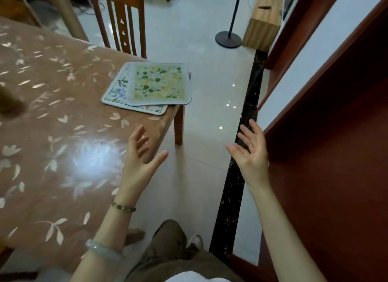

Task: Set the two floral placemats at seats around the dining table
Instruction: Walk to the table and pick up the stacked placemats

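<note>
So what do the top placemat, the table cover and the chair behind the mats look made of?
Top placemat: likely soft fabric or foam-backed cloth, matte, with a thick rounded border. Table cover: looks like glossy plastic or vinyl, since it mirrors a bright light glare. Chair: reddish-brown varnished wood, slatted back with carved cutouts.

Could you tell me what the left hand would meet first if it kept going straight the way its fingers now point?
Probably the placemats stacked at the table corner. The left hand is open, fingers pointing up along the table edge toward them, with nothing visible between. Its height above the table is unclear, so it might pass over.
</note>
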A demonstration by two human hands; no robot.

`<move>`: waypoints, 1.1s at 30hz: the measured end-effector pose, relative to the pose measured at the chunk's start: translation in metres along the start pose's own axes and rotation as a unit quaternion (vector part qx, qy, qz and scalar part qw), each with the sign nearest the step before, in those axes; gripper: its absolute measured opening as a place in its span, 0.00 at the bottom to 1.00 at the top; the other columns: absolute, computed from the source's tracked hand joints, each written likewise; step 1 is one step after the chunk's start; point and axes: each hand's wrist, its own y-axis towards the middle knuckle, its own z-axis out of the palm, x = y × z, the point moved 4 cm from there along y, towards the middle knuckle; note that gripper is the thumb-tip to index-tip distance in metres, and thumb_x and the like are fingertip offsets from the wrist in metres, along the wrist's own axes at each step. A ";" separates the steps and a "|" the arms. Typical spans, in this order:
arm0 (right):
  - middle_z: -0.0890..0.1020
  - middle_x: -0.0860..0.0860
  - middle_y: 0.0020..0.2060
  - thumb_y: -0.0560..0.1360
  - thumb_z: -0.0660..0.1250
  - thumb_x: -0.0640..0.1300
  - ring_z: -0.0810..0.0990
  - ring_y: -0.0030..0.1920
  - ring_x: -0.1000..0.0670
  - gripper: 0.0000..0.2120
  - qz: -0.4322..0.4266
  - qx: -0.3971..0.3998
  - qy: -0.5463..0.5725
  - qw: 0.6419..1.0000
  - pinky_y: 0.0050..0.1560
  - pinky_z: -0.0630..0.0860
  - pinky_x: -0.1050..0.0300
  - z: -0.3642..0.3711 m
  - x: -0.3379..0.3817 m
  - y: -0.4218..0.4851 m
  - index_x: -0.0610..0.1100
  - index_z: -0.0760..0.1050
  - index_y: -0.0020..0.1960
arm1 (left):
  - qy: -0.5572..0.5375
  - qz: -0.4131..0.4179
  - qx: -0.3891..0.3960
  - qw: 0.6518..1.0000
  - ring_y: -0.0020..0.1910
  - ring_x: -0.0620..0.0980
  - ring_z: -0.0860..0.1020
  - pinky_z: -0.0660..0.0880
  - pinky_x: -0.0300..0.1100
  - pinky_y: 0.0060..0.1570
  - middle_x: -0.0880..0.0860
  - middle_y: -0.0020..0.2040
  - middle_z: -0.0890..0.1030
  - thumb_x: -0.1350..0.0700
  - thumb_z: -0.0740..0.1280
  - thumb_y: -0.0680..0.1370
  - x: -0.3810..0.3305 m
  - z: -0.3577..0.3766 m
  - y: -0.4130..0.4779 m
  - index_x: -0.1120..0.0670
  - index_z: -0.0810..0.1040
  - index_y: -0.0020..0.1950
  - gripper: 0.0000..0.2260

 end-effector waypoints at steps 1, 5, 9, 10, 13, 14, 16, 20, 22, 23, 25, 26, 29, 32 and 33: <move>0.71 0.51 0.68 0.71 0.73 0.40 0.72 0.66 0.56 0.36 -0.001 0.017 -0.002 1.000 0.65 0.72 0.51 0.006 -0.001 0.013 0.55 0.61 0.72 | 0.002 -0.002 -0.013 1.000 0.65 0.36 0.70 0.72 0.35 0.61 0.29 0.66 0.68 0.37 0.73 0.66 0.002 0.000 0.007 0.39 0.63 0.71 0.36; 0.71 0.51 0.68 0.71 0.73 0.41 0.71 0.67 0.55 0.35 -0.006 0.078 -0.009 0.997 0.65 0.72 0.52 0.035 -0.005 0.059 0.55 0.61 0.72 | 0.010 -0.024 -0.057 0.998 0.66 0.37 0.70 0.71 0.41 0.61 0.28 0.64 0.69 0.43 0.74 0.67 0.013 -0.004 0.037 0.41 0.63 0.71 0.35; 0.71 0.52 0.67 0.71 0.73 0.41 0.71 0.66 0.56 0.35 -0.013 0.100 -0.010 0.995 0.64 0.73 0.54 0.061 -0.011 0.110 0.56 0.61 0.71 | 0.012 -0.040 -0.082 0.996 0.66 0.37 0.70 0.71 0.38 0.60 0.36 0.68 0.68 0.44 0.75 0.67 0.028 -0.006 0.078 0.42 0.63 0.71 0.36; 0.71 0.53 0.67 0.71 0.73 0.42 0.71 0.66 0.56 0.35 -0.014 0.105 -0.012 0.994 0.64 0.73 0.54 0.069 -0.012 0.125 0.56 0.61 0.71 | 0.013 -0.042 -0.086 0.995 0.66 0.37 0.70 0.70 0.39 0.62 0.39 0.69 0.68 0.46 0.76 0.68 0.033 -0.007 0.092 0.44 0.63 0.72 0.36; 0.71 0.53 0.68 0.71 0.73 0.43 0.71 0.67 0.56 0.35 -0.011 0.113 -0.022 0.993 0.65 0.72 0.53 0.093 -0.014 0.166 0.56 0.61 0.72 | 0.023 -0.055 -0.098 0.993 0.65 0.36 0.70 0.69 0.39 0.63 0.43 0.70 0.68 0.53 0.75 0.71 0.046 -0.011 0.132 0.47 0.62 0.73 0.34; 0.71 0.53 0.68 0.71 0.73 0.43 0.71 0.67 0.56 0.35 -0.009 0.115 -0.024 0.993 0.65 0.72 0.53 0.101 -0.014 0.182 0.57 0.61 0.72 | 0.028 -0.061 -0.102 0.993 0.65 0.37 0.70 0.69 0.39 0.63 0.43 0.70 0.68 0.54 0.75 0.71 0.049 -0.014 0.149 0.47 0.62 0.73 0.34; 0.71 0.53 0.68 0.70 0.73 0.44 0.70 0.67 0.56 0.35 -0.007 0.123 -0.032 0.992 0.65 0.72 0.53 0.118 -0.014 0.214 0.57 0.61 0.71 | 0.030 -0.077 -0.102 0.991 0.65 0.39 0.70 0.68 0.39 0.63 0.44 0.70 0.68 0.55 0.75 0.71 0.056 -0.018 0.181 0.49 0.62 0.74 0.35; 0.71 0.55 0.66 0.70 0.73 0.43 0.71 0.66 0.55 0.35 0.014 0.128 -0.037 0.991 0.64 0.72 0.53 0.156 -0.021 0.274 0.56 0.61 0.72 | 0.041 -0.108 -0.104 0.988 0.66 0.43 0.69 0.68 0.38 0.61 0.46 0.71 0.67 0.55 0.75 0.71 0.077 -0.027 0.246 0.50 0.62 0.74 0.35; 0.71 0.54 0.65 0.70 0.73 0.42 0.71 0.65 0.54 0.35 0.023 0.132 -0.039 0.990 0.64 0.73 0.52 0.168 -0.026 0.290 0.54 0.61 0.72 | 0.057 -0.117 -0.088 0.988 0.66 0.45 0.68 0.67 0.39 0.61 0.48 0.72 0.66 0.55 0.74 0.72 0.089 -0.027 0.268 0.52 0.61 0.75 0.35; 0.71 0.54 0.65 0.70 0.73 0.41 0.71 0.65 0.53 0.35 0.034 0.139 -0.044 0.989 0.64 0.73 0.51 0.175 -0.032 0.299 0.53 0.61 0.72 | 0.064 -0.132 -0.082 0.986 0.67 0.47 0.67 0.67 0.41 0.63 0.50 0.72 0.66 0.56 0.74 0.72 0.097 -0.027 0.279 0.53 0.61 0.75 0.36; 0.70 0.53 0.65 0.71 0.73 0.41 0.71 0.65 0.52 0.34 0.057 0.146 -0.057 0.986 0.64 0.73 0.49 0.184 -0.045 0.315 0.52 0.62 0.72 | 0.075 -0.158 -0.076 0.982 0.69 0.50 0.67 0.66 0.44 0.65 0.52 0.73 0.65 0.55 0.74 0.72 0.115 -0.026 0.298 0.54 0.60 0.75 0.36; 0.71 0.52 0.65 0.71 0.73 0.40 0.71 0.64 0.52 0.34 0.066 0.147 -0.066 0.985 0.64 0.73 0.48 0.188 -0.051 0.323 0.51 0.62 0.72 | 0.084 -0.169 -0.074 0.979 0.69 0.51 0.67 0.66 0.44 0.65 0.53 0.73 0.65 0.55 0.74 0.72 0.124 -0.025 0.307 0.55 0.60 0.75 0.36; 0.71 0.49 0.66 0.71 0.72 0.39 0.71 0.64 0.50 0.33 0.098 0.152 -0.082 0.980 0.64 0.73 0.47 0.201 -0.070 0.350 0.47 0.63 0.72 | 0.130 -0.211 -0.065 0.967 0.70 0.54 0.65 0.65 0.47 0.66 0.55 0.73 0.65 0.51 0.74 0.72 0.150 -0.023 0.331 0.56 0.60 0.75 0.37; 0.71 0.46 0.67 0.72 0.72 0.40 0.71 0.64 0.48 0.31 0.132 0.161 -0.125 0.970 0.64 0.71 0.50 0.210 -0.093 0.372 0.45 0.63 0.71 | 0.192 -0.261 -0.061 0.944 0.71 0.56 0.64 0.63 0.55 0.70 0.57 0.73 0.66 0.49 0.74 0.71 0.173 -0.020 0.347 0.58 0.60 0.75 0.39; 0.72 0.45 0.66 0.72 0.72 0.41 0.71 0.64 0.48 0.31 0.144 0.160 -0.138 0.967 0.63 0.71 0.52 0.212 -0.101 0.378 0.45 0.63 0.71 | 0.200 -0.273 -0.062 0.939 0.71 0.57 0.65 0.63 0.56 0.70 0.58 0.73 0.66 0.48 0.75 0.70 0.179 -0.019 0.351 0.59 0.60 0.75 0.39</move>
